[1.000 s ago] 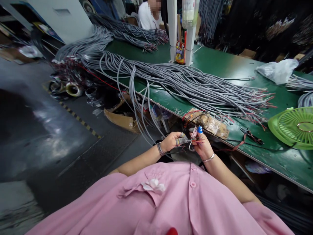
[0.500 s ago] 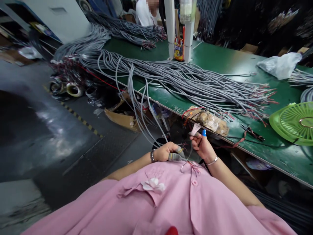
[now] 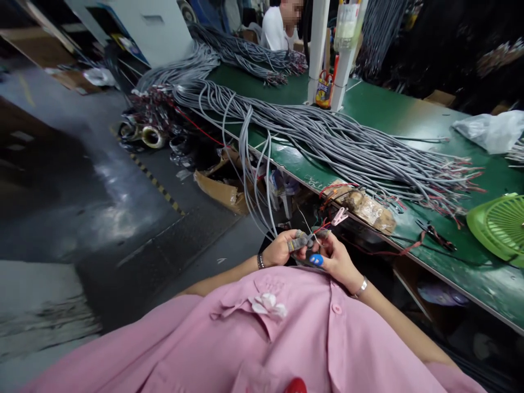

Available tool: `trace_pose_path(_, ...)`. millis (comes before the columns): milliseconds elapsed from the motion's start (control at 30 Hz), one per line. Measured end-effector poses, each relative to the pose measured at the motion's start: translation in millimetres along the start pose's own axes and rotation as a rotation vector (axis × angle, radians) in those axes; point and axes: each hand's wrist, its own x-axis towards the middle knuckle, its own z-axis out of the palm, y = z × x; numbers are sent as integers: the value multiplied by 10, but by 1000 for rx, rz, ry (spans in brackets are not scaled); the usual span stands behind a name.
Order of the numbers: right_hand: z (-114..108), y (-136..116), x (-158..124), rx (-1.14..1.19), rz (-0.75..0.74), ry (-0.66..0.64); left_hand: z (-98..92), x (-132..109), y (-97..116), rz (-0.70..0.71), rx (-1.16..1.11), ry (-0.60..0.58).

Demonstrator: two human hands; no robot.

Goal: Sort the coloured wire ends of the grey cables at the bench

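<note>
Low in front of the pink shirt, my left hand is closed around the end of a grey cable; its fingertips wear grey finger covers. Thin stripped wires, red, white and green, stick up and out between the two hands. Against them, my right hand has its fingers bent and pinched together, with a blue cover on the thumb. Which wires it grips is hidden. Just beyond the fingers, a pink clip sits by the table edge.
A thick bundle of grey cables lies across the green table. Near its edge are a taped block, pliers and a green fan. An open cardboard box stands below. A person is behind the table.
My right hand has come down and left to meet my left hand. The wire ends, which hung toward the shirt, now point up. The scene has shifted right in view.
</note>
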Motion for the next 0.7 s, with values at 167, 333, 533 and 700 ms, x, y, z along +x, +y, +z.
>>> trace_pose_path(167,89,32,77,-23,-119,179,10,-50,-17,-44,28,-65)
trace_pose_path(333,53,78,61,170,10,31,-50,-81,94,-228,29,-318)
trace_pose_path(533,35,-72,93,316,199,-152,-92,-35,264,-281,232,-481)
trace_pose_path(700,-112,-51,84,111,173,152,-97,-4,511,32,506,-489)
